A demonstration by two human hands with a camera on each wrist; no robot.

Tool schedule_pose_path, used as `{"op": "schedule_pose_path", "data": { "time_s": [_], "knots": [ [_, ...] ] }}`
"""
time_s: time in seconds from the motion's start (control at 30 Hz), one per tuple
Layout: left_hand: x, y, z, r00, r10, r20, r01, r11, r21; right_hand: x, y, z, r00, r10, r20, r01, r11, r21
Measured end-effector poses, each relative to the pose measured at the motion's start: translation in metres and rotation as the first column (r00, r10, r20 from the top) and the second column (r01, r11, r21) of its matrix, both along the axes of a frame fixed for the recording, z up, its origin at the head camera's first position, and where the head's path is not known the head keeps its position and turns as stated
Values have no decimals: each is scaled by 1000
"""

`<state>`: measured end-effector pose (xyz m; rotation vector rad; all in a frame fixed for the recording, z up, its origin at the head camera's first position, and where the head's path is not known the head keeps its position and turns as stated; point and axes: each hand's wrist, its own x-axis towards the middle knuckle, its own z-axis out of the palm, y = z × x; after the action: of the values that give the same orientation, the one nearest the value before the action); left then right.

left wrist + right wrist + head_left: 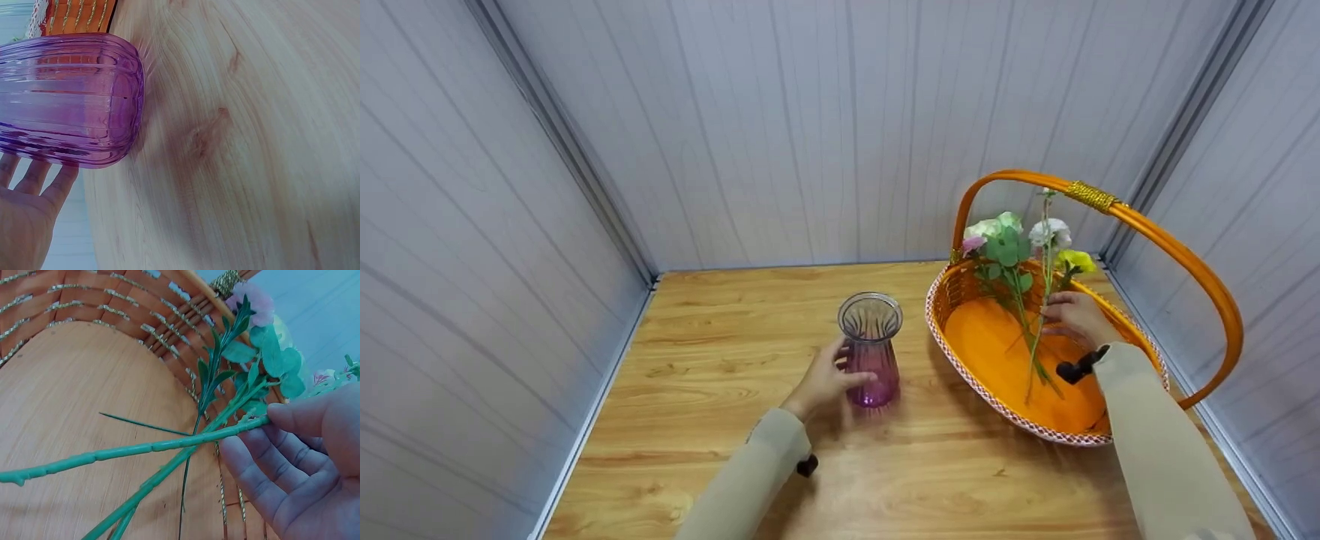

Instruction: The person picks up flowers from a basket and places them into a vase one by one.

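A ribbed glass vase (877, 375), clear at the rim and purple-pink toward its base, stands upright on the wooden table. My left hand (829, 379) holds its left side, thumb across the front; the left wrist view shows three fingers (58, 183) against the vase (73, 104), with the thumb out of sight. Over the orange basket (982, 352), my right hand (1080, 315) pinches an artificial flower's green stem (129, 449) between thumb and fingertips. Other stems (149, 486) cross beneath it. White, pink and yellow flower heads (1075, 261) cluster at the basket's back rim.
The basket's tall arched handle (1192, 262), wrapped in gold at the top (1093, 196), rises over its back and right side. Pale panel walls (825, 135) enclose the table (720, 360) at the back and both sides.
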<state>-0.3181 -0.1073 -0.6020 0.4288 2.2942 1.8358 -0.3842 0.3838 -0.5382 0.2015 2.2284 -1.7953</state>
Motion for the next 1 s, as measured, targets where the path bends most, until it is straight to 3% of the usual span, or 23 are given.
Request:
{"op": "schedule_pose_path", "data": {
  "time_s": [0.17,0.37,0.57,1.0],
  "knots": [
    [0,0,0,1000,-2,26,2,1000,17,1,-6,15,1000,7,9,-6,996,-91],
    [0,1,0,1000,5,17,-5,1000,16,2,-12,28,1000,-25,-15,23,993,-119],
    [2,1,0,1000,6,19,-7,1000,10,2,-18,36,997,-82,-4,80,977,-195],
    [2,0,-1,1000,1,-8,-1,1000,-4,6,-42,47,995,-95,-19,85,949,-302]
  ]
}}
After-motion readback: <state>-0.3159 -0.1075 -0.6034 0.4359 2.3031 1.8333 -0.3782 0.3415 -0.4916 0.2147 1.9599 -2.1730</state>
